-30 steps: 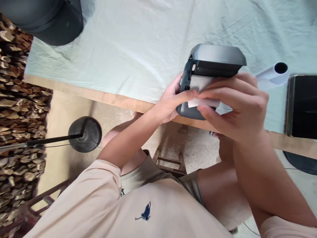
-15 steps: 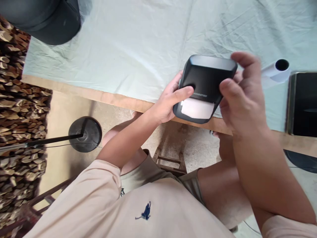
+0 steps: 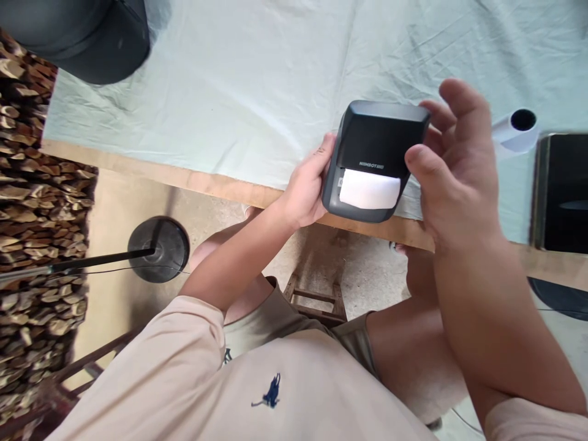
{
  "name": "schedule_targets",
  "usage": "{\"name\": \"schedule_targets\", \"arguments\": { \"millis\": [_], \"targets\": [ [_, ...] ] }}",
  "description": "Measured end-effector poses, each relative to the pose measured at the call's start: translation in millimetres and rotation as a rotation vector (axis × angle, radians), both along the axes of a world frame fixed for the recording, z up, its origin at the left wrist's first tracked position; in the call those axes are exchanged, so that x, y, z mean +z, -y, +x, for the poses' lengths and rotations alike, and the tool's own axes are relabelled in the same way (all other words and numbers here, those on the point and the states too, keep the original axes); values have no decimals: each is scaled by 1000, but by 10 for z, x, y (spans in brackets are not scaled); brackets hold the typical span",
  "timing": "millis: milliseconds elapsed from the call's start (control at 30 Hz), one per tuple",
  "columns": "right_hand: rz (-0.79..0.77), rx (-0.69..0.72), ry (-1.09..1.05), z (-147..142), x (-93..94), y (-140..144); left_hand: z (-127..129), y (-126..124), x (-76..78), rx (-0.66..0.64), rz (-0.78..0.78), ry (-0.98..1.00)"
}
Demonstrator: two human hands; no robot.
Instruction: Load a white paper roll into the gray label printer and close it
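Note:
A dark label printer (image 3: pixel 386 138) with "NIIMBOT" lettering on its cover is tilted up over the table's front edge. A white label strip (image 3: pixel 370 190) shows in its lower part. My left hand (image 3: pixel 307 187) holds the printer's left side, thumb along the edge and the other fingers hidden behind it. At the right side, my right hand (image 3: pixel 459 165) has its thumb at the edge and some fingers at the upper right corner, partly hidden, in a loose grip. Its index finger is raised away from the printer.
A white paper roll (image 3: pixel 514 138) with a dark core lies beyond my right hand. Further right is a black flat device (image 3: pixel 567 193). A large dark container (image 3: pixel 101 43) stands at the upper left of the cloth-covered table (image 3: pixel 229 92). A round black stand base (image 3: pixel 158 251) is on the floor.
My left thumb has slid from the printer's front to its left edge. The printer has tilted slightly, showing its lettering and label more clearly. My right index finger has lifted off the corner.

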State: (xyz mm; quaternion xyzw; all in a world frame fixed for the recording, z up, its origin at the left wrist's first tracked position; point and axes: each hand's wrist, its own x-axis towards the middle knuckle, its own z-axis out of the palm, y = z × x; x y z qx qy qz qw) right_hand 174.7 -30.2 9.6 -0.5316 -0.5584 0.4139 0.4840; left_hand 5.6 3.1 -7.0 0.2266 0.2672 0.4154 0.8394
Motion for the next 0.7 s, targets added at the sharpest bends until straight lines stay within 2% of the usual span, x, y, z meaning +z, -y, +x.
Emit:
{"name": "schedule_targets", "arguments": {
  "millis": [133, 233, 300, 400, 467, 533, 700],
  "targets": [
    [-35, 97, -12, -6, 79, 32, -2, -2, -11, 69, 12, -51],
    [-32, 112, 49, 14, 115, 57, 9, 0, 35, 97, -5, -62],
    [37, 40, 153, 39, 135, 74, 20, -1, 73, 94, -13, -53],
    [248, -207, 313, 47, 186, 95, 24, 2, 105, -7, 0, -11],
    [375, -338, 276, 21, 234, 101, 10, 4, 90, -83, 37, -21],
    [425, -382, 191, -17, 280, 97, -13, 3, 52, -105, 78, -52],
    [423, -348, 147, -68, 333, 82, -40, 7, -5, -141, 95, -39]
  ]
}}
